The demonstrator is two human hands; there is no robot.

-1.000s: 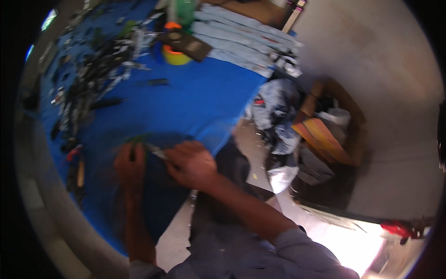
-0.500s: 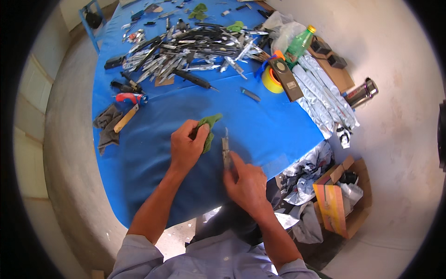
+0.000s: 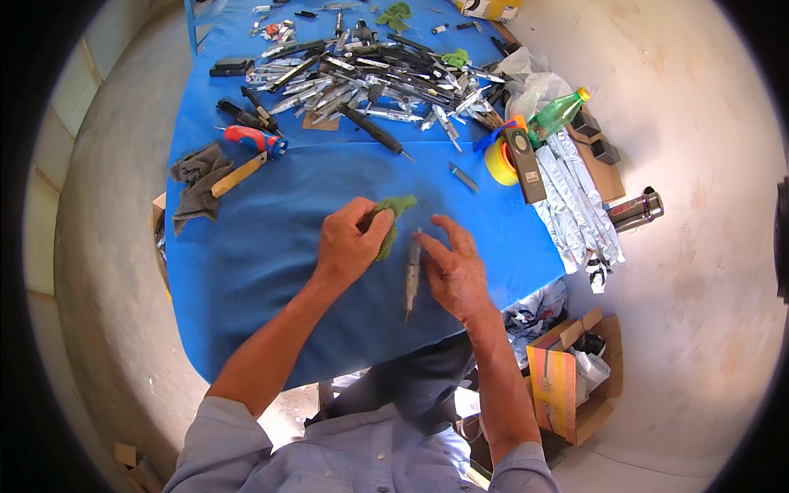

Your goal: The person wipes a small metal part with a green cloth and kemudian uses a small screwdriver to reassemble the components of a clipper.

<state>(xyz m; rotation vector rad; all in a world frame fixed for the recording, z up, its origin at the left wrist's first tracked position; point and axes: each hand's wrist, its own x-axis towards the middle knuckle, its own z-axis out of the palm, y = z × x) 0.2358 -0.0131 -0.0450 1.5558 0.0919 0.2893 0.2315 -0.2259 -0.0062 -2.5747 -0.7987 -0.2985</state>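
Note:
Between the fingers and thumb of my left hand (image 3: 349, 240) is a crumpled green cloth (image 3: 399, 215), held above the blue-covered table (image 3: 271, 271). Beside it, my right hand (image 3: 456, 271) has its thumb at the upper end of a slim, silver, pen-like metal part (image 3: 412, 279). This part hangs nearly upright with its thin tip toward me. Slight blur hides how the fingertips grip it; the index finger reaches out past it.
A heap of silver and black slim parts (image 3: 370, 78) covers the far table. A black-handled screwdriver (image 3: 374, 130), red-blue tool (image 3: 253, 140), grey cloth (image 3: 199, 182), yellow tape roll (image 3: 500, 163) and green bottle (image 3: 559, 115) lie around. An open carton (image 3: 552, 390) stands below right.
The metal part's thin tip pointed away from me and now points toward me. My right fingers have loosened from around it and spread. My left hand still holds the green cloth.

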